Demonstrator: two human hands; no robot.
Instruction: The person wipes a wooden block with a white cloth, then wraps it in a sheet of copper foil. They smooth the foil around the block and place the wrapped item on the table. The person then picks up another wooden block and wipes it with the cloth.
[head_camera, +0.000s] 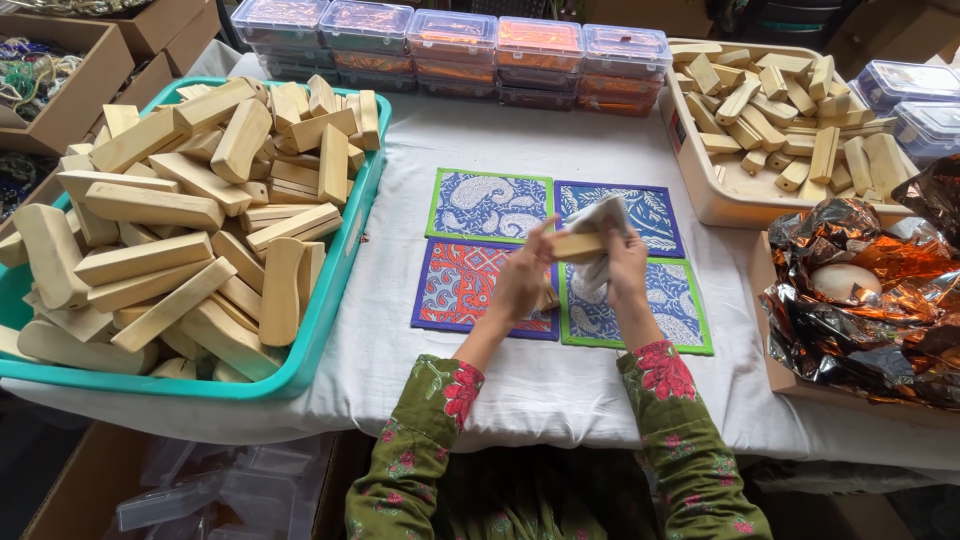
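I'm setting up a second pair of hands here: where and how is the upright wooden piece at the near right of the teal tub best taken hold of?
Grip the wooden piece by its upper end, coming from above with fingers across its narrow sides. It leans nearly upright against the heap in the teal tub, so the top is probably free while neighbours crowd its lower half.

Pale wooden block (577, 245) horizontal, half-wrapped in white cloth (600, 220), above mats.

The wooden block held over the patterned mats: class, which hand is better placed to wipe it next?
Probably the right hand: it already holds the white cloth against the wooden block. The left hand has its grip on the block's other end, steadying it.
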